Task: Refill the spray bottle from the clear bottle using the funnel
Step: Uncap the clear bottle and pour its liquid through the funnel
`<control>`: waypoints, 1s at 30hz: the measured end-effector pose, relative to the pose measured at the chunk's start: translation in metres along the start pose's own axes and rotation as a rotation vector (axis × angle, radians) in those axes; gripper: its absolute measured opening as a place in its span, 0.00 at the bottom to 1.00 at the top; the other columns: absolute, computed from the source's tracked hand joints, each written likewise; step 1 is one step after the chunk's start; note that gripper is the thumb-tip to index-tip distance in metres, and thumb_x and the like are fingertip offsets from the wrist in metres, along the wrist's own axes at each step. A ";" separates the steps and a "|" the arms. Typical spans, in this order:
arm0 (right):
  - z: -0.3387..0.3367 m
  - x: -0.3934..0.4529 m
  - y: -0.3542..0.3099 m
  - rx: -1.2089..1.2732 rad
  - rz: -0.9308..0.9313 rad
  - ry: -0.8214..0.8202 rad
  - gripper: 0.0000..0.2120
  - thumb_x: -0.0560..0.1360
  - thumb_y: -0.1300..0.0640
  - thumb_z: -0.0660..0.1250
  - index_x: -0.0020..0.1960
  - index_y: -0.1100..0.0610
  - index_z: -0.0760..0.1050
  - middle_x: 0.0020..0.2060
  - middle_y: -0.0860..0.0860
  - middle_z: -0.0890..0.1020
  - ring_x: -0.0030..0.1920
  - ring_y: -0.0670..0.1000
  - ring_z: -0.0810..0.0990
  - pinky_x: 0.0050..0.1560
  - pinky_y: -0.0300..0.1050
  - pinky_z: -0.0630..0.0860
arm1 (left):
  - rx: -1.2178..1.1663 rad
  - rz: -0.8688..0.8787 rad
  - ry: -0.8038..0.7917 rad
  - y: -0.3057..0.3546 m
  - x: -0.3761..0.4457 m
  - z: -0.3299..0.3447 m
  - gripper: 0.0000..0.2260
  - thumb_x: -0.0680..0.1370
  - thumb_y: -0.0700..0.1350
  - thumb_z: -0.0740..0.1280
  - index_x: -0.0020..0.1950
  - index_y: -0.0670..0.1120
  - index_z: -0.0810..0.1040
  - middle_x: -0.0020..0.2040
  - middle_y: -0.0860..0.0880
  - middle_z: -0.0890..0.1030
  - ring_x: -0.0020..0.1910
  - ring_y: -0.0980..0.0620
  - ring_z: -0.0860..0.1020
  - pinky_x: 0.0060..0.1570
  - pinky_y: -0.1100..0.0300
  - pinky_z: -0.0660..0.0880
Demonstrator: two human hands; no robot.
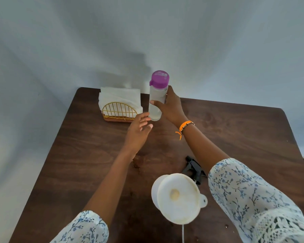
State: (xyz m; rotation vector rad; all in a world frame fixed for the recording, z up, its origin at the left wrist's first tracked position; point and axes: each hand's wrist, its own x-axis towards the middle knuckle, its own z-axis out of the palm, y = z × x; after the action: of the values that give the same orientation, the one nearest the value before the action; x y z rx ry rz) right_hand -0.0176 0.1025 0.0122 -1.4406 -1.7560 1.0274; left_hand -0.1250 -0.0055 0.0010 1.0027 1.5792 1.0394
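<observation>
From the head camera I count one clear plastic bottle with a purple flip-top cap, one wide white plastic funnel, one black trigger spray head, one gold wire napkin holder stuffed with white paper napkins, and two hands, all over one dark brown wooden table.

My right hand is wrapped round the middle of the clear bottle, thumb across its front and fingers behind it, holding it upright near the far edge of the table, just right of the napkin holder. I cannot tell whether the bottle's base rests on the wood or hangs just above it. An orange beaded bracelet sits on that wrist. My left hand is open, fingers spread loosely, empty, its fingertips close beside the bottle's lower end.

The clear bottle is tall and slim, cap closed, with clear liquid visible inside.

The funnel sits nearest me, mouth upward, in the neck of a white spray bottle body that it mostly hides. The spray head lies on the table just behind the funnel, beside my right floral sleeve.
</observation>
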 end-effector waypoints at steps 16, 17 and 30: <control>-0.108 -0.092 -0.170 0.077 -0.337 0.398 0.18 0.65 0.42 0.74 0.44 0.52 0.72 0.32 0.40 0.74 0.31 0.36 0.72 0.32 0.28 0.68 | -0.042 0.370 -0.008 0.115 -0.083 -0.001 0.26 0.70 0.51 0.73 0.61 0.61 0.63 0.53 0.67 0.70 0.52 0.67 0.71 0.38 0.76 0.70; -0.112 -0.100 -0.177 0.104 -0.349 0.416 0.17 0.66 0.43 0.74 0.43 0.53 0.73 0.32 0.40 0.74 0.30 0.37 0.72 0.32 0.29 0.68 | -0.048 0.397 -0.015 0.121 -0.091 -0.002 0.26 0.70 0.51 0.73 0.61 0.61 0.63 0.53 0.67 0.70 0.53 0.66 0.72 0.39 0.75 0.71; -0.143 -0.173 -0.254 0.227 -0.484 0.523 0.26 0.67 0.41 0.72 0.58 0.52 0.69 0.46 0.41 0.76 0.45 0.39 0.77 0.44 0.33 0.75 | 0.058 0.599 0.098 0.150 -0.158 0.003 0.23 0.70 0.51 0.72 0.62 0.54 0.67 0.54 0.58 0.74 0.51 0.59 0.75 0.45 0.73 0.74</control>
State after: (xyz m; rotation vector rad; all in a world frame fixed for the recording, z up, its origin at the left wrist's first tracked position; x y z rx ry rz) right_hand 0.0155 -0.0661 0.3040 -0.9581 -1.4402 0.5110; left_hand -0.0716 -0.1087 0.1856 1.5369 1.4192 1.4662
